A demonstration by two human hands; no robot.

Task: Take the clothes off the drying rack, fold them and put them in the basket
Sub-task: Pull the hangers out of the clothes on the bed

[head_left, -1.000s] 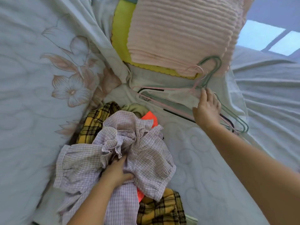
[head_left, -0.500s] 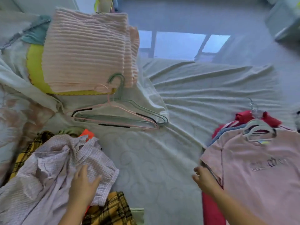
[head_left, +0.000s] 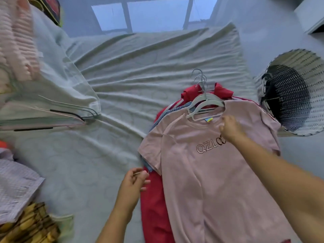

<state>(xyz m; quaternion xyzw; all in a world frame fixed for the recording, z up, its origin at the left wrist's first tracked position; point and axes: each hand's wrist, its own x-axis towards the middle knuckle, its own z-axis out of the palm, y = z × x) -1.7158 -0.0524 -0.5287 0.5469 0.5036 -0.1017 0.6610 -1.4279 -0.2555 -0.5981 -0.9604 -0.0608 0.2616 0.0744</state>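
Observation:
A pink T-shirt (head_left: 206,174) with lettering lies on top of a stack of clothes on the bed, still on a white hanger (head_left: 205,102). My right hand (head_left: 229,128) pinches the shirt's fabric near the collar. My left hand (head_left: 134,181) hovers with loosely curled fingers beside the shirt's left sleeve, holding nothing. Under the shirt lie a red garment (head_left: 154,206) and a blue one (head_left: 168,113), also on hangers. A woven basket (head_left: 291,95) stands to the right of the bed, with something dark inside.
Several bare hangers (head_left: 70,114) lie on the bed sheet (head_left: 133,76) at the left. A lilac checked garment (head_left: 15,186) and a yellow plaid one (head_left: 33,225) are piled at the lower left. Pink ribbed pillows (head_left: 17,37) sit at the top left.
The view has swung right from the lilac garment to the hanger stack. My left hand has left the lilac garment; my right hand has moved up to the pink shirt's collar.

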